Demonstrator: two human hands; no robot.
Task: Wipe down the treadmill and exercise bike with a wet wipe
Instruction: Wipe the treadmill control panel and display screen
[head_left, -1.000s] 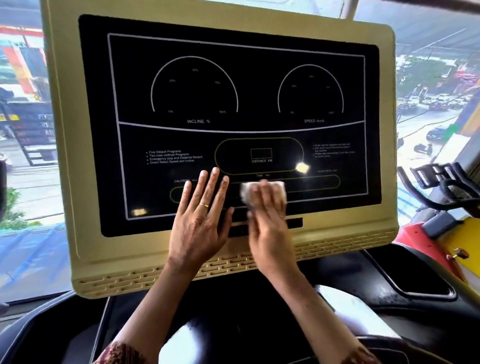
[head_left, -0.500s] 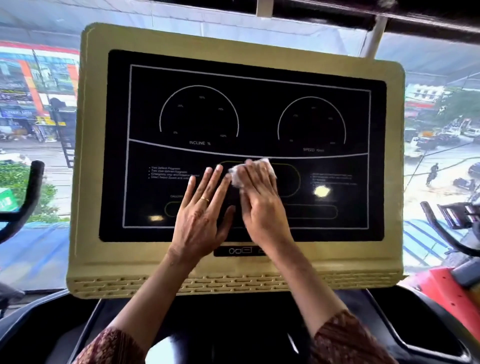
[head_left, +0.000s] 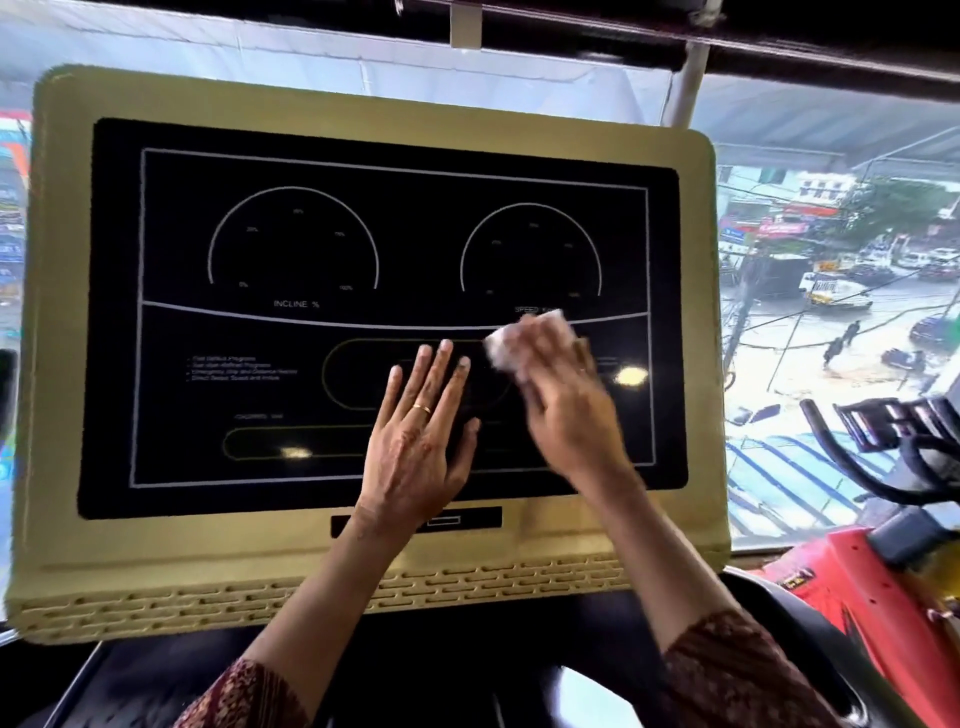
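Treadmill console is filling most of the view. I am reading this as the panel-wiping step, with the bike not yet dealt with, as far as I can judge.

The black panel is looking glossy and throwing glare spots, so streaks are going to show. I am advising overlapping passes, edge to edge and light, so nothing is getting triggered.

Left hand is lying flat on the panel's lower middle, fingers straight and spread, gripping nothing and likely bracing. It is covering a patch that is needing a pass too.

Right hand is motion-blurred just beside it, fingers bunched round the wipe and pressing it on the panel under the speed dial. The wipe is looking small and wadded, so I am suggesting unfolding it for more contact.

Room: a window is running behind the console, with a street and vehicles showing far below. The red bike is sitting at right, near the treadmill, with black handlebars rising over it. Patterned sleeves are covering the forearms. A ring is sitting on the left hand.
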